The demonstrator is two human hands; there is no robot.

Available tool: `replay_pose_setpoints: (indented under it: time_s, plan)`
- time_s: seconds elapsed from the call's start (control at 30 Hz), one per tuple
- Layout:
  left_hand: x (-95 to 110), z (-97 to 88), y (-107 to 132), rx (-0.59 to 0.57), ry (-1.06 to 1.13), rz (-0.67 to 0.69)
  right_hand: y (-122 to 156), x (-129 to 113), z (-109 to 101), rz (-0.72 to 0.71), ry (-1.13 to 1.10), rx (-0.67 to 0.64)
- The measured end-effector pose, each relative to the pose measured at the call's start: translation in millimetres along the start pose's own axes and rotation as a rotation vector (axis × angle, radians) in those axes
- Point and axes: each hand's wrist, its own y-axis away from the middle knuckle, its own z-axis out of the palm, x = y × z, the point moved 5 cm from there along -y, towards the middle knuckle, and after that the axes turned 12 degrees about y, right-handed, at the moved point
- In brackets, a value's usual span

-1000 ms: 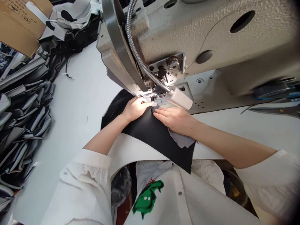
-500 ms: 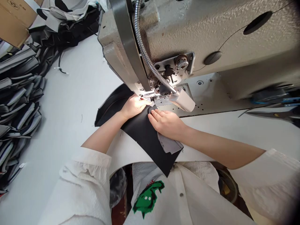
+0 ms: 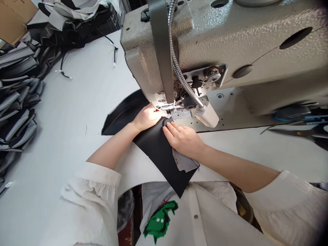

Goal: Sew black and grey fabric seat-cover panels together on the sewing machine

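Observation:
A black fabric piece point(image 3: 156, 140) with a line of stitching on its far-left part lies under the head of the sewing machine point(image 3: 143, 54). My left hand point(image 3: 146, 118) rests on it beside the presser foot point(image 3: 169, 110), fingertips closed on its edge at a small whitish bit point(image 3: 167, 115). My right hand point(image 3: 183, 138) grips the folded edge just in front of the foot, fingers together on top and thumb hidden. Below that hand a grey mesh backing point(image 3: 186, 161) shows. The near corner of the fabric hangs past the table edge. The needle itself is hard to make out.
A white lamp head point(image 3: 207, 115) on a flexible metal neck point(image 3: 176, 65) hangs right of the needle area. Scissors point(image 3: 294, 132) lie at the right. Stacked grey and black padded pieces point(image 3: 17, 109) line the left of the white table point(image 3: 69, 112); a cardboard box point(image 3: 16, 18) stands behind.
The camera view has shifted, so the machine appears farther right and slightly lower. Both hands keep nearly the same hold on the black fabric beside the presser foot.

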Motion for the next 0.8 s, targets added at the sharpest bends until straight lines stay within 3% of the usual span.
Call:
replay_pose_setpoints:
  time_s: [0.2,0.43,0.8]
  plan:
    - [-5.0,3.3,-0.5,-0.052,0.02,-0.04,-2.0,-1.5,0.6,-0.02,0.037,-0.002]
    - [-20.4,2.8,-13.0,-0.1,0.1,-0.143,-13.2,3.1,10.7,0.041,-0.031,-0.161]
    - [-22.2,3.9,-14.3,-0.099,0.049,-0.115,-14.9,3.3,10.9,0.085,-0.05,-0.191]
